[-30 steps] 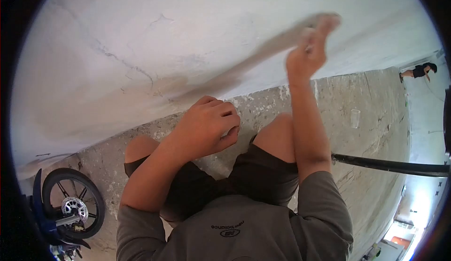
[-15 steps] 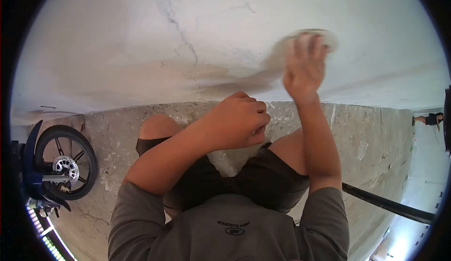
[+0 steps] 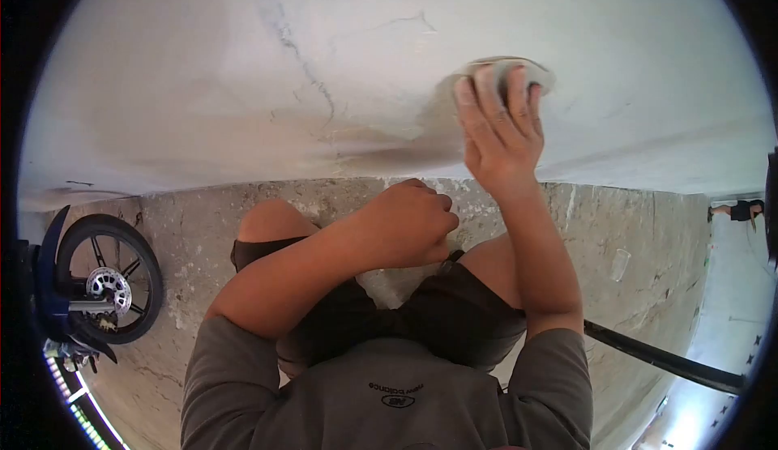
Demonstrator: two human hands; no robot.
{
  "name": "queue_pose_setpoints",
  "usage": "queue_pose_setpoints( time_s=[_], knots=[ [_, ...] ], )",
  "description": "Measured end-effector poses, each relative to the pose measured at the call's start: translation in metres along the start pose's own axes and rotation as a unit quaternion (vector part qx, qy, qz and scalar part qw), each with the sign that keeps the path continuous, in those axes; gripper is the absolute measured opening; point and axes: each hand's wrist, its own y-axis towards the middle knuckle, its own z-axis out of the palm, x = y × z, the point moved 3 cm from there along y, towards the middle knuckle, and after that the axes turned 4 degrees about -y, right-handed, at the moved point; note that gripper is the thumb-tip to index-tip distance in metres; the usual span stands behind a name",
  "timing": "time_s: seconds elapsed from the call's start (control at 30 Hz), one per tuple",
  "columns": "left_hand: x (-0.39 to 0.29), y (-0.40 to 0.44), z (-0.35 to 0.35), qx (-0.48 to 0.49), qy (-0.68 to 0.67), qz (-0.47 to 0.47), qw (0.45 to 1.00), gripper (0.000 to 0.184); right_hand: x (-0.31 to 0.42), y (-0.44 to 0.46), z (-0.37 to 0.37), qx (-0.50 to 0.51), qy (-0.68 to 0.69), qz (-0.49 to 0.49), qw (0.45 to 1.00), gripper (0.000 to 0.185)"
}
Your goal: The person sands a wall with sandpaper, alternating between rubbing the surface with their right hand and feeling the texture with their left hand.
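Observation:
My right hand [image 3: 504,142] presses a pale rounded pad [image 3: 543,77] against the white wall [image 3: 203,61], its fingers spread over the pad's back. The palm side and part of the pad are hidden under the hand. My left hand [image 3: 412,227] is curled into a loose fist above my knees, away from the wall, and nothing shows in it. A dark crack [image 3: 304,65] runs down the wall to the left of the pad. Smudged grey patches and the hand's shadow lie on the wall lower down.
A motorbike wheel [image 3: 109,280] stands at the left. On the rough concrete floor [image 3: 198,304] to the right lies a clear plastic cup [image 3: 620,264]. A black bar [image 3: 664,358] slants at lower right. Another person [image 3: 739,210] appears far off at the right edge.
My right hand and the pad have moved left and slightly down along the wall. My left fist has dropped slightly and shifted a little left.

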Motion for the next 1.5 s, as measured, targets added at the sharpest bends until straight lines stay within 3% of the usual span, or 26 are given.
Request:
queue_pose_setpoints(
  time_s=[0.1, 0.17, 0.2, 0.27, 0.3, 0.37, 0.5, 0.57, 0.63, 0.7, 0.77, 0.9, 0.97, 1.03, 1.07, 1.13, 1.17, 1.23, 1.3, 1.37, 1.43, 1.5],
  knots=[
    [0.001, 0.001, -0.003, 0.008, 0.02, -0.038, 0.999, 0.021, -0.028, 0.006, -0.01, -0.033, -0.068, -0.025, 0.997, 0.034],
    [0.002, 0.001, -0.002, 0.017, 0.014, -0.045, 0.999, 0.02, -0.059, 0.013, -0.033, -0.161, -0.043, 0.085, 0.982, 0.037],
    [0.003, -0.001, 0.0, 0.015, 0.013, -0.052, 0.998, 0.02, -0.066, 0.011, -0.028, -0.159, -0.035, 0.084, 0.983, 0.037],
    [0.004, 0.0, 0.005, 0.004, 0.006, -0.037, 0.999, 0.02, -0.079, -0.001, -0.018, -0.27, -0.022, 0.129, 0.954, 0.037],
    [0.004, 0.001, 0.006, 0.01, 0.007, -0.035, 0.999, 0.02, -0.072, -0.01, -0.012, -0.271, -0.026, 0.135, 0.953, 0.037],
    [0.002, 0.005, 0.009, 0.019, -0.001, -0.031, 0.999, 0.02, -0.037, -0.019, 0.01, -0.112, -0.035, 0.045, 0.992, 0.033],
    [-0.005, 0.01, 0.014, 0.009, -0.015, -0.01, 1.0, 0.02, -0.01, -0.007, 0.009, -0.042, -0.031, -0.016, 0.999, 0.033],
    [-0.008, 0.007, 0.014, 0.017, -0.009, -0.006, 1.0, 0.021, -0.032, -0.002, -0.005, -0.047, -0.055, 0.005, 0.997, 0.033],
    [-0.006, 0.003, 0.013, 0.009, -0.012, -0.015, 1.0, 0.021, -0.055, 0.002, -0.01, -0.213, 0.012, 0.087, 0.973, 0.035],
    [-0.005, 0.003, 0.011, 0.01, -0.012, -0.015, 1.0, 0.021, -0.059, -0.005, -0.001, -0.239, 0.025, 0.087, 0.967, 0.035],
    [-0.004, 0.003, 0.011, 0.019, 0.0, -0.053, 0.998, 0.021, -0.037, -0.018, 0.013, -0.102, -0.062, 0.065, 0.991, 0.035],
    [-0.003, 0.009, 0.016, 0.056, -0.008, -0.067, 0.996, 0.021, -0.014, -0.009, 0.021, -0.081, -0.013, -0.025, 0.996, 0.042],
    [-0.004, 0.007, 0.018, 0.045, 0.002, -0.071, 0.996, 0.02, -0.037, -0.005, 0.006, -0.058, -0.023, -0.03, 0.998, 0.042],
    [-0.007, 0.004, 0.014, 0.042, 0.0, -0.073, 0.996, 0.02, -0.063, -0.004, -0.005, -0.14, -0.067, 0.051, 0.987, 0.034],
    [-0.008, 0.004, 0.013, 0.041, -0.001, -0.066, 0.997, 0.02, -0.063, -0.002, 0.0, -0.139, -0.061, 0.053, 0.987, 0.034],
    [-0.008, 0.004, 0.017, 0.038, 0.004, -0.068, 0.997, 0.02, -0.063, -0.003, -0.001, -0.27, -0.02, 0.055, 0.961, 0.035],
    [-0.009, 0.004, 0.019, 0.036, 0.009, -0.064, 0.997, 0.021, -0.055, -0.009, -0.001, -0.269, -0.021, 0.059, 0.961, 0.035],
    [-0.008, 0.006, 0.021, 0.049, 0.01, -0.055, 0.997, 0.021, -0.025, -0.01, 0.011, -0.063, -0.029, -0.018, 0.997, 0.035],
    [-0.007, 0.007, 0.023, 0.06, 0.01, -0.051, 0.997, 0.021, -0.025, 0.002, 0.005, -0.092, -0.005, -0.056, 0.994, 0.034],
    [-0.007, 0.006, 0.024, 0.033, -0.004, -0.034, 0.999, 0.022, -0.052, 0.008, -0.009, -0.161, -0.005, 0.037, 0.986, 0.037],
    [-0.009, 0.004, 0.019, 0.037, -0.005, -0.04, 0.999, 0.022, -0.077, 0.007, -0.026, -0.246, -0.025, 0.049, 0.968, 0.04],
    [-0.009, 0.006, 0.019, 0.049, -0.007, -0.034, 0.998, 0.023, -0.09, -0.007, -0.022, -0.264, -0.009, 0.072, 0.962, 0.04]
  ],
)
